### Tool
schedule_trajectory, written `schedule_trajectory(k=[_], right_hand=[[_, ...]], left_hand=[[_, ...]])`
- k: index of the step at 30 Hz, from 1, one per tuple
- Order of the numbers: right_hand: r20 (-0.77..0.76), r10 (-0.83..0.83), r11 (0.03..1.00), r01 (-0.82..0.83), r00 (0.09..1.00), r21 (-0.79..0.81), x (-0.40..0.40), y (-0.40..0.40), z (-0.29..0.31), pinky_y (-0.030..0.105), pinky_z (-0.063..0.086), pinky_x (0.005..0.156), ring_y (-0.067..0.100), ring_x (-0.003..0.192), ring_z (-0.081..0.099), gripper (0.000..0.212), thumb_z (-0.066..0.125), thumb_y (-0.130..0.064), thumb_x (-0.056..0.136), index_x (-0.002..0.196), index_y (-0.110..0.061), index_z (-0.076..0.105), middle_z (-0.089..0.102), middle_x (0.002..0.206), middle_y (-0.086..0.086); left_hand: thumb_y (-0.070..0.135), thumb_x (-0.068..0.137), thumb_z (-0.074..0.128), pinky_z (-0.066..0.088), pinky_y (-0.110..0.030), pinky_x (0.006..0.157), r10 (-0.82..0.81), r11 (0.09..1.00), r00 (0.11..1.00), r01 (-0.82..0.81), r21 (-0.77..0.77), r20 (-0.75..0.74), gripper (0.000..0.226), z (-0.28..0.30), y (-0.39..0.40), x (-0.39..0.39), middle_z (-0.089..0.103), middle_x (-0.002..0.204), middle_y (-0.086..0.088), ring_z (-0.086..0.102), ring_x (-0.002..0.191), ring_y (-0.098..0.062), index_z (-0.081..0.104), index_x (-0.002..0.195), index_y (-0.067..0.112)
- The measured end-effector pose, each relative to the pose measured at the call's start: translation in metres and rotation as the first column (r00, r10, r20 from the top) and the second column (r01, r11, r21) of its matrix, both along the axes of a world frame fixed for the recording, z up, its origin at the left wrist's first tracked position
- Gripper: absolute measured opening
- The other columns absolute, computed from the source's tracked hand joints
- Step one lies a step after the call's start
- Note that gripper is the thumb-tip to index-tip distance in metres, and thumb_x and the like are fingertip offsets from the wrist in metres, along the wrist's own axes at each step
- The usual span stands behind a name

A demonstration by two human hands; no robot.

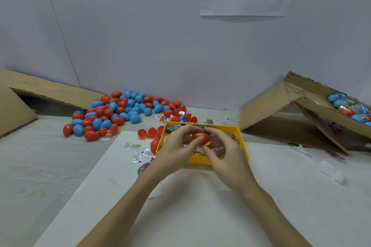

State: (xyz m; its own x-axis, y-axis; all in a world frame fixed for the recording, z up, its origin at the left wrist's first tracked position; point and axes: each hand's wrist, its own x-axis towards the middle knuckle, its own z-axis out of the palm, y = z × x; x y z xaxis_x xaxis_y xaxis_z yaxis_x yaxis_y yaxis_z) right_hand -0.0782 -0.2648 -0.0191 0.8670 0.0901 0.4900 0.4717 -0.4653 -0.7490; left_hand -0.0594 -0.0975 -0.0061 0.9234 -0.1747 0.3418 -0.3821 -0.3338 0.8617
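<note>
Hands meet over a yellow tray (243, 142) of small bright packets, and between them sits a red plastic egg (199, 136), held level just above the tray's contents. The left hand (176, 146) pinches the egg's left end between thumb and curled fingers, while the right hand (224, 152) curls round its right end. That two-sided hold suits pressing the two halves of the shell together, probably with a packet inside, though the seam is hidden by the fingers. Working over the tray would let anything that slips fall back among the packets. Loose red shell halves (146, 133) lie just left of the tray within easy reach, and small white sachets (137, 157) are scattered on the surface (180, 216) nearby. A pile of red and blue eggs (120, 110) spreads behind to the left, well apart from the hands, and a tilted cardboard box (281, 106) at the right holds more eggs.
</note>
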Motion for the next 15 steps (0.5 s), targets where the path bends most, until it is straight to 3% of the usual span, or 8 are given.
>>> schedule_trajectory(k=[3, 6, 9, 12, 15], right_hand=[[0.056, -0.049, 0.999, 0.048, 0.997, 0.022, 0.0002, 0.0017, -0.0009, 0.014, 0.053, 0.08, 0.003, 0.097, 0.066, 0.025, 0.071, -0.015, 0.096, 0.12, -0.022, 0.069, 0.071, 0.108, -0.012], [0.062, -0.104, 0.993, 0.101, 0.993, 0.054, 0.0021, -0.0011, -0.0019, 0.016, 0.053, 0.078, 0.003, 0.091, 0.067, 0.012, 0.068, -0.012, 0.098, 0.105, -0.019, 0.074, 0.073, 0.094, -0.011], [0.026, -0.11, 0.99, 0.107, 0.994, 0.086, 0.0023, -0.0024, -0.0023, 0.017, 0.055, 0.076, 0.003, 0.089, 0.069, 0.017, 0.069, -0.011, 0.097, 0.11, -0.021, 0.071, 0.073, 0.094, -0.012], [0.009, -0.077, 0.987, 0.076, 0.997, 0.139, 0.0006, 0.0008, -0.0009, 0.015, 0.055, 0.072, 0.001, 0.093, 0.067, 0.035, 0.07, -0.012, 0.096, 0.127, -0.026, 0.061, 0.068, 0.101, -0.012], [0.052, -0.069, 0.997, 0.067, 0.996, 0.048, 0.0006, 0.0028, -0.0007, 0.014, 0.055, 0.076, 0.002, 0.102, 0.065, 0.032, 0.071, -0.018, 0.096, 0.127, -0.025, 0.064, 0.065, 0.112, -0.009]], left_hand=[[0.02, 0.106, 0.052, 0.052, -0.014, 0.087, -0.009, 0.997, 0.998, 0.004, -0.075, -0.062, 0.025, 0.0003, 0.0024, 0.0007, 0.071, 0.113, 0.011, 0.066, 0.104, 0.003, 0.067, 0.126, 0.021], [0.017, 0.109, 0.044, 0.053, -0.013, 0.083, -0.034, 0.991, 0.995, 0.02, -0.135, -0.099, 0.027, 0.001, 0.001, -0.0011, 0.075, 0.103, 0.01, 0.073, 0.096, -0.005, 0.064, 0.126, 0.023], [0.016, 0.107, 0.05, 0.053, -0.012, 0.077, -0.041, 0.988, 0.995, 0.026, -0.153, -0.095, 0.02, 0.0002, -0.002, -0.0018, 0.075, 0.096, 0.007, 0.075, 0.084, -0.012, 0.067, 0.117, 0.018], [0.021, 0.104, 0.056, 0.053, -0.01, 0.073, 0.022, 0.988, 0.995, -0.036, -0.151, -0.098, 0.015, -0.0015, -0.001, 0.0016, 0.075, 0.092, 0.002, 0.074, 0.08, -0.011, 0.069, 0.112, 0.019], [0.026, 0.102, 0.059, 0.057, -0.018, 0.074, 0.043, 0.992, 0.995, -0.053, -0.114, -0.087, 0.018, -0.0037, -0.0007, 0.003, 0.075, 0.089, 0.001, 0.073, 0.079, -0.013, 0.072, 0.11, 0.016]])
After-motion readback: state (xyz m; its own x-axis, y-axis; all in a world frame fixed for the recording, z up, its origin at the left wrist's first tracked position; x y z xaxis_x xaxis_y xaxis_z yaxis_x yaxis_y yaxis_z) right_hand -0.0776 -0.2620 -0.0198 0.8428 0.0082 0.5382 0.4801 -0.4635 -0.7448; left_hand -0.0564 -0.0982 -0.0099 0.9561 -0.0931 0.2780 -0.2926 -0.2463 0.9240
